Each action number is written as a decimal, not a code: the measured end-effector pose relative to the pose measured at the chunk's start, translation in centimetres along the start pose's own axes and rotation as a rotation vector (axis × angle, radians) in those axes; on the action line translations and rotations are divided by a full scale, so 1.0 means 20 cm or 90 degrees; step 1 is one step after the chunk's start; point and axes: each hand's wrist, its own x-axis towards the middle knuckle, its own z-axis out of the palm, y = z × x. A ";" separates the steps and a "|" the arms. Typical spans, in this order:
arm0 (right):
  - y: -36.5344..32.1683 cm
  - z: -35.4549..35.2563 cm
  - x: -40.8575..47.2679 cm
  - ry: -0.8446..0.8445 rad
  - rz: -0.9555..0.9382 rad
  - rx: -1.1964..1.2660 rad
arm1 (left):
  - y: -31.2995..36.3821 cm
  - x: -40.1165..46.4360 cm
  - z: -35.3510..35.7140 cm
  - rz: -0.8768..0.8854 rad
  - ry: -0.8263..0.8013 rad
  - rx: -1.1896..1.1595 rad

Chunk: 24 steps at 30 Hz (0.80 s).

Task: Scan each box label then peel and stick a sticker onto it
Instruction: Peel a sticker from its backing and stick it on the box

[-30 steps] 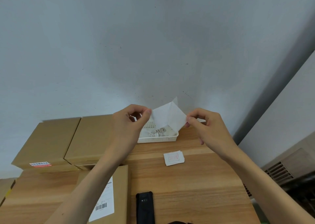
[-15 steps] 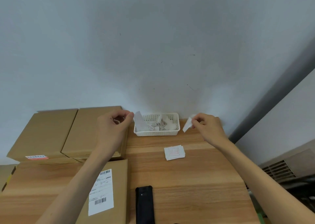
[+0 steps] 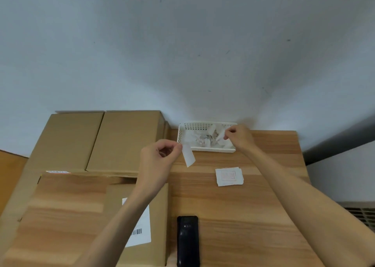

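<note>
The left hand [image 3: 160, 161] pinches a small white sticker [image 3: 188, 156] between thumb and forefinger, the slip hanging down limp above the table just in front of the basket. The right hand [image 3: 239, 137] reaches over the right end of the white basket [image 3: 205, 149], its fingertips pinching a scrap of thin white backing paper [image 3: 220, 138] (crumpled, partly hidden by the fingers).

The basket is plastic, rectangular, with rows of small holes in its walls, and holds a heap of crumpled white paper scraps. Near it, toward the person, a small stack of square sticker sheets [image 3: 229, 176] with faint red print lies flat on the table [image 3: 253, 216], which is smooth pale wood with a lengthwise grain. A black, glossy, oblong scanner [image 3: 187, 241] lies at the near edge. Just left of it sits a flat brown cardboard box [image 3: 158, 216] bearing a white label [image 3: 141, 229] with a barcode, partly covered by the left forearm. Beyond it two more plain cardboard boxes [image 3: 97, 140] stand side by side against the matt, pale grey wall [image 3: 182, 53], which carries a few small dark marks.
</note>
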 end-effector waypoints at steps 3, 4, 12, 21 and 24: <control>0.03 0.05 0.10 -0.006 0.045 -0.013 | -0.04 0.06 0.01 -0.020 0.003 -0.002; 0.04 0.06 0.12 -0.007 0.056 -0.021 | -0.06 0.08 0.02 -0.029 0.003 -0.003; 0.10 0.07 0.15 0.020 0.073 -0.038 | -0.12 0.16 0.08 -0.075 0.019 -0.005; -0.23 0.02 -0.45 0.043 -0.179 0.110 | -0.02 0.06 0.12 -0.061 0.064 -0.020; -0.32 0.03 -0.68 0.073 -0.278 0.092 | 0.02 -0.03 0.12 -0.044 0.069 -0.024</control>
